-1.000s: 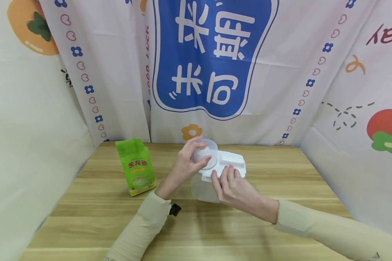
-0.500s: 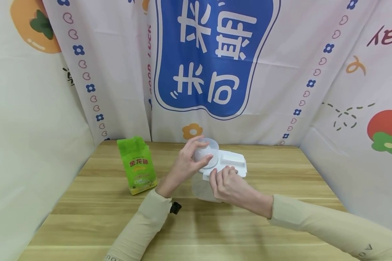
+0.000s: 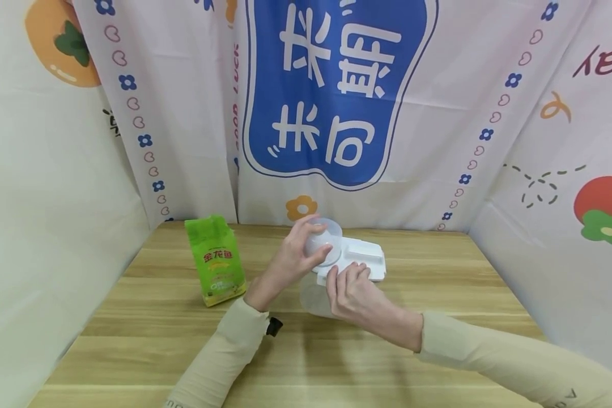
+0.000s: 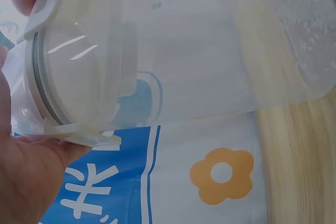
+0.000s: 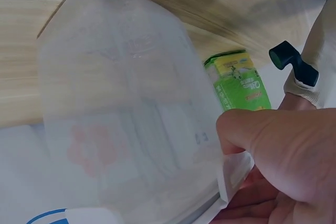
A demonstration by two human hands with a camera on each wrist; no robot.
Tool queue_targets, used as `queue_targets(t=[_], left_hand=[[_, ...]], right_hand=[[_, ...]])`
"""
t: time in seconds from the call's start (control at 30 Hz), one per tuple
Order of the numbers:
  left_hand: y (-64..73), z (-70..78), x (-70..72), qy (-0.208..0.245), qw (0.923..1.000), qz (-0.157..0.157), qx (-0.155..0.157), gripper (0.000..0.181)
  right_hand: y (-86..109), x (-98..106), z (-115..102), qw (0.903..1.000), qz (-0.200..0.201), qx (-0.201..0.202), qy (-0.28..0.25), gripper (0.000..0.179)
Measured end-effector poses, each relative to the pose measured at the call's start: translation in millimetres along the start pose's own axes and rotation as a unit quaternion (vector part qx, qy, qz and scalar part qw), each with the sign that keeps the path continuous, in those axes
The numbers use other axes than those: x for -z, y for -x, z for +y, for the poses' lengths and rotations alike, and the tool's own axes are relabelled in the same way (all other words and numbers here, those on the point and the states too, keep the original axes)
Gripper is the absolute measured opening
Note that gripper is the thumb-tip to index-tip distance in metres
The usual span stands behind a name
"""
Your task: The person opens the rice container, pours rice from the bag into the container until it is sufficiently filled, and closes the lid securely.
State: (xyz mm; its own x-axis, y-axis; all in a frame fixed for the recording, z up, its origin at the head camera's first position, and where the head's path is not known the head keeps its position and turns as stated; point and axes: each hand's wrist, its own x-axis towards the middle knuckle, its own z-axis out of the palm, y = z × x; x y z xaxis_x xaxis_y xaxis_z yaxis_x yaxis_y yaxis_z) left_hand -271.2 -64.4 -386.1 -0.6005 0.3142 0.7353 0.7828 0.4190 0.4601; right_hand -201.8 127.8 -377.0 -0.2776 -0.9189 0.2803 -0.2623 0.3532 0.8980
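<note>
A translucent plastic storage container stands on the table under a white lid. A clear round cup sits on the lid's left part. My left hand grips this cup, with thumb and fingers curved around it. At the lid's near edge my right hand holds on, its fingers bent over the top. In the right wrist view its thumb is at a side clip. Small pale grains show at the container's bottom in the left wrist view. My fingers hide part of the near edge.
To the left stands a green printed bag, slightly tilted, on the wooden table. A printed white curtain hangs right behind the table. White cloth walls close both sides.
My right hand has shifted a little left along the lid's near edge, and its fingers are more bent. The left hand keeps its hold on the cup. The head view has shifted slightly.
</note>
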Motion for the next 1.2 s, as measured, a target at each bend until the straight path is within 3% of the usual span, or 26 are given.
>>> queue_targets(t=[0.23, 0.47, 0.73, 1.0, 1.1, 1.2], left_hand=[[-0.1, -0.5, -6.2, 0.001, 1.0000, 0.006, -0.008, 0.039], [0.1, -1.1, -6.5, -0.019, 0.9993, -0.004, -0.031, 0.040], [-0.4, -2.7, -5.0, -0.031, 0.9968, 0.012, -0.072, 0.048], [0.7, -1.8, -2.4, -0.017, 0.9990, -0.008, -0.041, 0.062], [1.7, -1.6, -2.3, -0.013, 0.9992, -0.008, -0.038, 0.061], [2.2, -1.3, -1.6, -0.012, 0.9992, -0.007, -0.038, 0.061]], right_hand=[[0.9, 3, 6, 0.9989, -0.037, 0.027, 0.000, 0.043], [0.9, 6, 10, 0.9977, -0.047, 0.049, 0.002, 0.047], [1.4, 5, 29, 0.9949, 0.016, 0.053, -0.085, 0.043], [9.6, -4, 38, 0.9858, 0.075, 0.033, -0.147, 0.047], [10.4, -5, 40, 0.9820, 0.087, 0.024, -0.166, 0.029], [10.0, -6, 41, 0.9798, 0.094, 0.021, -0.176, 0.029]])
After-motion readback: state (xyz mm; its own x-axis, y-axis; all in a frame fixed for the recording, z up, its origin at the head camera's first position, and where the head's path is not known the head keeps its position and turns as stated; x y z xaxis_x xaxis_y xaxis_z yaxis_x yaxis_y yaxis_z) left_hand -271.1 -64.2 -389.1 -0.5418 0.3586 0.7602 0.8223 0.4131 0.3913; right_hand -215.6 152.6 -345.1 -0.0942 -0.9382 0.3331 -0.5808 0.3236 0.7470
